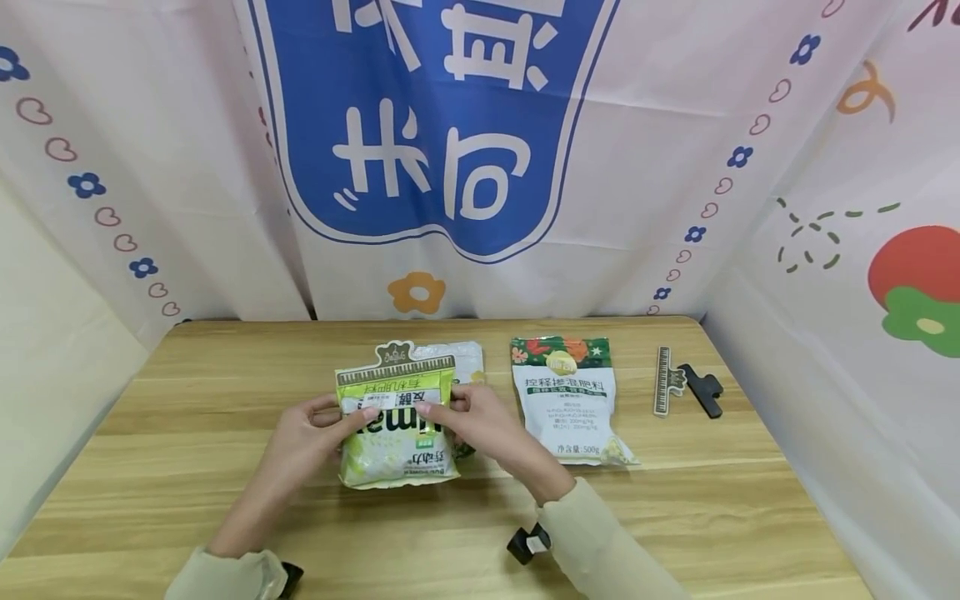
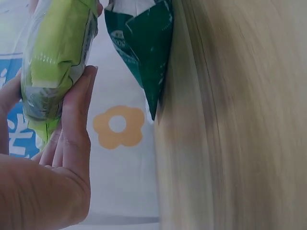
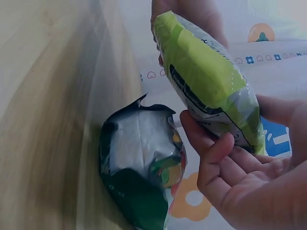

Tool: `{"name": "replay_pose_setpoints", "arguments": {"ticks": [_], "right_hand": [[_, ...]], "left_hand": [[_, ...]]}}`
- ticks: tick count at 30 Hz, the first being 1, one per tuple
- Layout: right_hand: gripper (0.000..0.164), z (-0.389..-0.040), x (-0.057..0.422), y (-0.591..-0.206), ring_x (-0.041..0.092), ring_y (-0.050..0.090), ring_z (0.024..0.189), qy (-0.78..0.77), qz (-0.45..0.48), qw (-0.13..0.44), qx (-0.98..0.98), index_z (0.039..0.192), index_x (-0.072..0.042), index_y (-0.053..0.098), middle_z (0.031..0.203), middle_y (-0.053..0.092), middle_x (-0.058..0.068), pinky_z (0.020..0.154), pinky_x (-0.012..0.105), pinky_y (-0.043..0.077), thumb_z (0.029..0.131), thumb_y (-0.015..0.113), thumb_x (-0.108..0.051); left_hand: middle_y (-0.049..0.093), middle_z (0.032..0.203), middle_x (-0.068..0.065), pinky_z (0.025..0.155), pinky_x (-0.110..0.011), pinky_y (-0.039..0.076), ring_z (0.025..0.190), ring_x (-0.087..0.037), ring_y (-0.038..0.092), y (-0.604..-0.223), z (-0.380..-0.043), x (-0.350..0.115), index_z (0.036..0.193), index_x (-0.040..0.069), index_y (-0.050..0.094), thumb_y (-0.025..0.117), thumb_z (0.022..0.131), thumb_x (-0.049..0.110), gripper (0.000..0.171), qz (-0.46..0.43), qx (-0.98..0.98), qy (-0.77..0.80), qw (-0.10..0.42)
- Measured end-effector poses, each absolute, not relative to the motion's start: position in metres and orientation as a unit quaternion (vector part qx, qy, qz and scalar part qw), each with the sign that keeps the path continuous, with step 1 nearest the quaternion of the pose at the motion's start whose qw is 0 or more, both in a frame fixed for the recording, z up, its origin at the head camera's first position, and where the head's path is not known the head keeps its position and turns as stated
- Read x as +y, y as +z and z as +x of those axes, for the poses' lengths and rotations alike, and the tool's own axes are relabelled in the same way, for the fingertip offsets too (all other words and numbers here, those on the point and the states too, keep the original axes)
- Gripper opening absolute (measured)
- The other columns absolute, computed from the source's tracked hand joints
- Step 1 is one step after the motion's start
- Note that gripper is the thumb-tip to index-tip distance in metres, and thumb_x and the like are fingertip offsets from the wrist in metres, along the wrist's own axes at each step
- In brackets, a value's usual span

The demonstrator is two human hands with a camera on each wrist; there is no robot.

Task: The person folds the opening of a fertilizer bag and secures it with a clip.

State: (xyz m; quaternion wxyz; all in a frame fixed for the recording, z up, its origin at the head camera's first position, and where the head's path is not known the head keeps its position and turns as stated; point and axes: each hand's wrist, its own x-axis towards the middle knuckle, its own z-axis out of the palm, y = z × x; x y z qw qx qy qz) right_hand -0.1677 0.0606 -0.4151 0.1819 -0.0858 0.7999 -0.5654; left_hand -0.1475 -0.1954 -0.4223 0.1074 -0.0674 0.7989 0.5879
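Cream sleeves (image 1: pixel 603 537) flank a two-handed hold on a lime-green organic-fertilizer bag (image 1: pixel 397 467)

Left hand (image 1: pixel 303 429) and right hand (image 1: pixel 483 421) pinch its opposite sides, thumbs in front, over the desk (image 1: pixel 187 433), left of centre and short of the far edge. Its top edge wears a ruler-marked clip (image 1: pixel 390 367). Positioning this clipped bag seems the step in hand; moving it next would call for even pressure from both sides. Near the desk's right edge lies a black clip (image 1: pixel 701 392). Neither wrist view clearly shows the ruler-marked clip, but both reveal the bag's plump thickness and the dark green end (image 2: pixel 146 52) of a partly covered white bag (image 1: pixel 461 358).
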Motion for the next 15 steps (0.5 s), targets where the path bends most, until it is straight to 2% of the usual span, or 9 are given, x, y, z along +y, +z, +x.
{"name": "replay_pose_setpoints", "arguments": {"ticks": [1,4,9,12,15], "right_hand": [[0.045,-0.169,0.059,-0.415,0.017,0.051,0.059,-0.567,-0.086,0.184,0.798,0.076,-0.015,0.049,0.057,0.039,-0.008,0.058,0.027,0.042,0.098,0.074,-0.045],[0.032,-0.171,0.052,-0.415,0.016,0.048,0.058,-0.577,-0.093,0.196,0.787,0.085,-0.017,0.059,0.059,0.039,-0.007,0.058,0.028,0.043,0.099,0.073,-0.042],[0.021,-0.174,0.039,-0.412,0.013,0.037,0.055,-0.585,-0.107,0.214,0.775,0.097,-0.016,0.065,0.062,0.04,-0.006,0.055,0.027,0.035,0.1,0.073,-0.036],[0.019,-0.177,0.032,-0.411,0.012,0.033,0.053,-0.586,-0.109,0.222,0.772,0.098,-0.017,0.065,0.062,0.038,-0.006,0.053,0.027,0.032,0.101,0.071,-0.035],[0.026,-0.181,0.024,-0.409,0.012,0.031,0.052,-0.583,-0.102,0.223,0.775,0.091,-0.017,0.061,0.061,0.036,-0.006,0.051,0.027,0.029,0.102,0.069,-0.038]], "left_hand": [[0.081,0.113,-0.01,0.069,-0.032,0.063,0.08,-0.01,0.075,-0.423,-0.148,-0.197,0.143,0.001,0.057,0.08,0.093,0.046,0.072,-0.071,0.801,0.585,0.105],[0.081,0.108,-0.005,0.068,-0.03,0.062,0.077,-0.008,0.073,-0.424,-0.151,-0.204,0.143,0.001,0.056,0.08,0.093,0.048,0.073,-0.083,0.804,0.581,0.098],[0.081,0.098,0.005,0.067,-0.028,0.06,0.072,-0.006,0.069,-0.426,-0.155,-0.216,0.146,0.001,0.053,0.078,0.093,0.051,0.077,-0.098,0.811,0.569,0.092],[0.081,0.097,0.009,0.067,-0.027,0.059,0.072,-0.004,0.068,-0.427,-0.158,-0.223,0.149,0.0,0.051,0.075,0.094,0.055,0.081,-0.103,0.818,0.559,0.092],[0.079,0.094,0.013,0.065,-0.026,0.059,0.072,-0.003,0.067,-0.428,-0.165,-0.231,0.151,-0.001,0.05,0.073,0.094,0.057,0.084,-0.103,0.821,0.554,0.089]]}}
